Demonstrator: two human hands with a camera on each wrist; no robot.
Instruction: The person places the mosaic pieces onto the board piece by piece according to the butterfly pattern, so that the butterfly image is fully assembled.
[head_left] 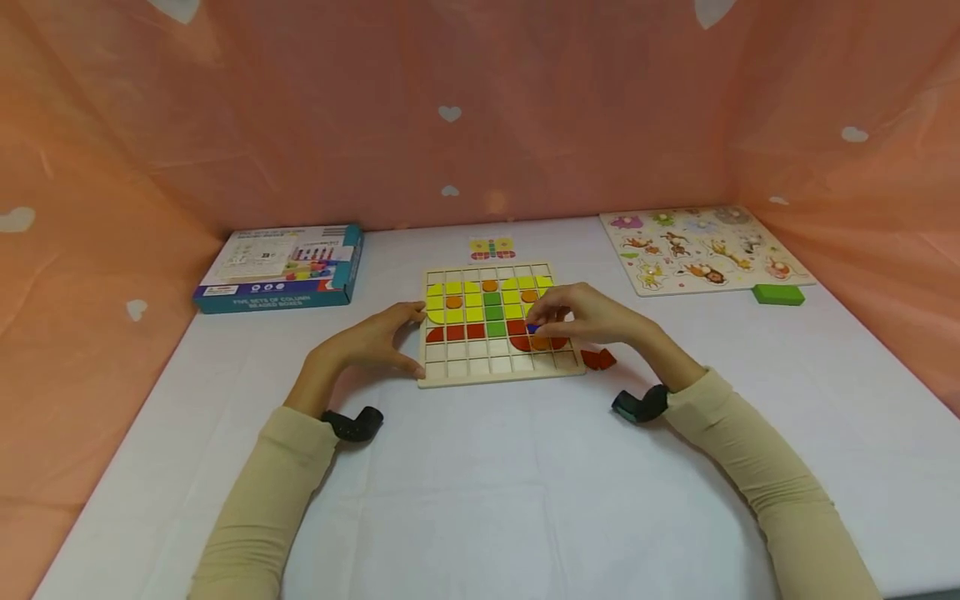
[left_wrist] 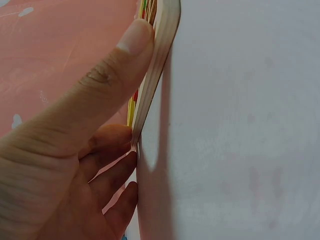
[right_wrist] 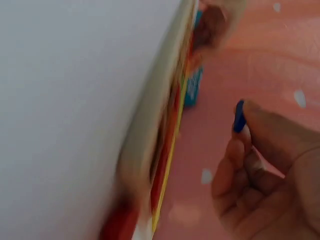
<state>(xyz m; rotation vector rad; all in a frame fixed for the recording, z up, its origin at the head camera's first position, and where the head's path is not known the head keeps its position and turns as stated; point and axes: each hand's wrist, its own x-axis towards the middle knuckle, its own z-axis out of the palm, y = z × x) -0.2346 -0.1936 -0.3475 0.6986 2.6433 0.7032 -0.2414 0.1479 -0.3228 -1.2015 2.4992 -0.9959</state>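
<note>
A wooden grid board (head_left: 502, 379) lies on the table, filled in part with yellow, red, green and orange pieces in a butterfly pattern. My left hand (head_left: 375, 337) rests at its left side, the thumb at the near corner and the fingertips farther up the edge. In the left wrist view the thumb (left_wrist: 135, 40) lies along the board's side. Over the board's right part, my right hand (head_left: 588, 315) pinches a small blue piece (right_wrist: 239, 116) between thumb and forefinger. An orange round piece (head_left: 542, 342) sits in the grid just below that hand.
Loose red pieces (head_left: 597, 359) lie off the board's right edge. A small butterfly card (head_left: 492, 249) is behind the board. Back left lies a bead set box (head_left: 281, 271); back right, an animal puzzle board (head_left: 693, 250) with a green block (head_left: 778, 294) by it.
</note>
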